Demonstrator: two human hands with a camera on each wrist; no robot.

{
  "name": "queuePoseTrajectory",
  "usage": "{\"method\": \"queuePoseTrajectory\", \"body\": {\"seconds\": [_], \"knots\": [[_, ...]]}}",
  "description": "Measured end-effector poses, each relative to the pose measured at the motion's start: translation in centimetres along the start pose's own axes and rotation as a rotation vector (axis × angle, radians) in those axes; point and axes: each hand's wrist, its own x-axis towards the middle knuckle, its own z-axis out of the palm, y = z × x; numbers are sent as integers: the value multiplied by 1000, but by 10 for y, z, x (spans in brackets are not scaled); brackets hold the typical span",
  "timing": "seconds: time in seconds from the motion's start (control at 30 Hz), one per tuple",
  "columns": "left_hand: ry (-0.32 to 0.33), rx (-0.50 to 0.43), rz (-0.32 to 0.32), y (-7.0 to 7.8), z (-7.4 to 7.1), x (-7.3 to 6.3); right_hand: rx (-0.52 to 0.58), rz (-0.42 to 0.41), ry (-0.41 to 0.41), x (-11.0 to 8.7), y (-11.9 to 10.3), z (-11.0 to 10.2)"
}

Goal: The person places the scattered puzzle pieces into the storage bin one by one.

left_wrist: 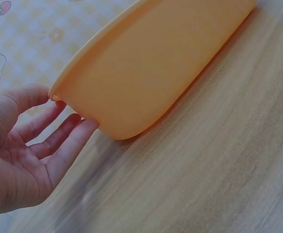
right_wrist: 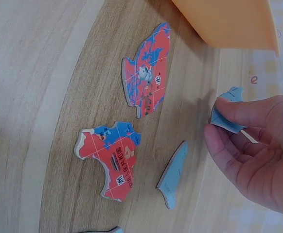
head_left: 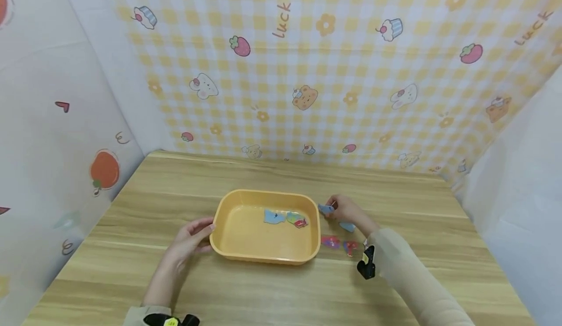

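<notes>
A yellow plastic basin [head_left: 265,258] sits on the wooden table. My left hand [head_left: 190,242] holds its left end, thumb at the rim and fingertips against the outer wall [left_wrist: 146,73]. Just off the basin's right end, my right hand [head_left: 349,211] pinches a light-blue puzzle piece [right_wrist: 228,116] between thumb and fingers, raised over the table. Inside the basin lie a blue piece [head_left: 274,217] and a green-and-red piece [head_left: 297,219]. Below the right hand, a narrow blue piece [right_wrist: 173,174], a red-and-blue piece [right_wrist: 117,160] and another red-and-blue piece [right_wrist: 149,73] rest on the wood.
One more piece [right_wrist: 113,230] shows only at the bottom edge of the right wrist view. The wooden table [head_left: 272,296] reaches back to a yellow-checked cloth [head_left: 281,72] with printed cartoons. White cloths [head_left: 518,170] hang along both sides.
</notes>
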Motion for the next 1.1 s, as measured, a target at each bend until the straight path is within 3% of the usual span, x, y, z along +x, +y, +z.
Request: {"method": "queuePoseTrajectory", "body": {"seconds": [0.3, 0.53, 0.83, 1.1], "knots": [[-4, 3, -12, -1, -2, -2, 31, 5, 1, 2, -1, 0], [3, 14, -17, -1, -1, -2, 130, -61, -21, -1, -9, -7], [5, -7, -15, 0, 0, -2, 139, -12, -5, 1, -17, -13], [8, 13, -19, 2, 0, -1, 121, -96, 15, 0, -26, -21]]}}
